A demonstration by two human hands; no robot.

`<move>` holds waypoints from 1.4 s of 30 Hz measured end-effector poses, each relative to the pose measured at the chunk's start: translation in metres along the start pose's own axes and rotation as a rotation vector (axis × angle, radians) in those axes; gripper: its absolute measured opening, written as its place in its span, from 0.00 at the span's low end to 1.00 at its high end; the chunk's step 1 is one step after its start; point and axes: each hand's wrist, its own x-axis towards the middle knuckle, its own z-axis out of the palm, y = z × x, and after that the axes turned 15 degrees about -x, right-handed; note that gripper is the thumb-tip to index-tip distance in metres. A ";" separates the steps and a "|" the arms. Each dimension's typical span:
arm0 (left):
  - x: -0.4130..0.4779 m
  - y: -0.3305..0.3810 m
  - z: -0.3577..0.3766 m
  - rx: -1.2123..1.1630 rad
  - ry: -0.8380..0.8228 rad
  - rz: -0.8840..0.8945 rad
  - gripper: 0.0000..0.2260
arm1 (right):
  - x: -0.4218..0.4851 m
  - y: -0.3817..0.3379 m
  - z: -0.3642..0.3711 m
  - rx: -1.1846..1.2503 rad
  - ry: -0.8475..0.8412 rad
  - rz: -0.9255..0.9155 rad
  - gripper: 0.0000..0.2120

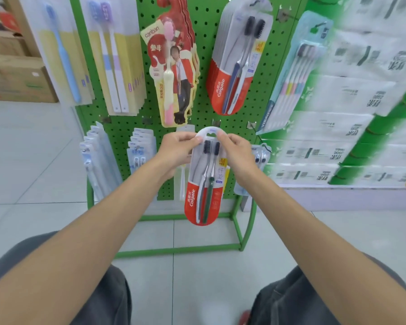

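**Item:** Colgate toothbrush pack [203,184], a twin-brush blister card with a red lower band. A clear bubble covers two dark-bristled brushes, and the rounded white top tab has a hang slot [212,130]

**Handling (judged):**
- Weight: light
- Stiffness: the card looks fairly stiff along its length, but the thin top tab is likely to crease if bent
- Surface: the bubble is smooth and probably slippery, and may dent under a hard squeeze
- Fragility: not otherwise fragile

**Where to hold:** the flat card margin on either side of the hang slot, thumb in front and fingers behind. This keeps the slot free for a hook and the grip off the bubble

**Location:** upright in the air, in front of the lower rows of the green pegboard rack [204,43]. The top tab sits just below a metal hook bracket [216,123], and it cannot be told whether the slot is on a hook. A stack of matching packs [234,73] hangs higher up on the board

**Left hand** [176,148]: fingers curled, pinching the top-left edge of the card beside the bristles

**Right hand** [238,151]: fingers curled, pinching the top-right edge of the tab

**Relation:** the pack's head sits between the two hands and touches both. Its long body hangs below them, between the forearms
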 end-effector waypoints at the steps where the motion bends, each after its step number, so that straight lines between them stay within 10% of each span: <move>1: 0.000 -0.001 0.000 -0.030 0.017 -0.016 0.07 | -0.002 0.004 0.002 0.041 -0.034 0.037 0.26; 5: -0.005 -0.002 -0.008 -0.208 0.140 -0.079 0.09 | -0.020 0.020 0.017 0.123 -0.212 0.135 0.41; 9: -0.007 -0.001 -0.023 -0.222 0.245 -0.088 0.08 | -0.045 0.047 0.024 0.129 -0.517 0.180 0.14; 14: -0.011 -0.006 -0.033 -0.166 0.271 -0.107 0.07 | -0.073 0.076 0.022 0.201 -0.791 0.200 0.11; 19: -0.017 -0.020 -0.023 -0.023 0.246 -0.084 0.06 | -0.087 0.089 0.010 0.091 -0.725 0.173 0.13; 28: -0.038 -0.026 0.007 0.258 -0.058 -0.084 0.50 | -0.099 0.087 0.017 -0.494 -0.432 -0.163 0.14; 35: -0.033 -0.034 0.008 0.059 0.014 0.073 0.22 | -0.099 0.078 0.022 -0.346 -0.562 -0.108 0.48; 42: -0.034 -0.038 0.003 -0.123 0.090 0.048 0.13 | -0.093 0.084 0.032 -0.250 -0.543 -0.059 0.37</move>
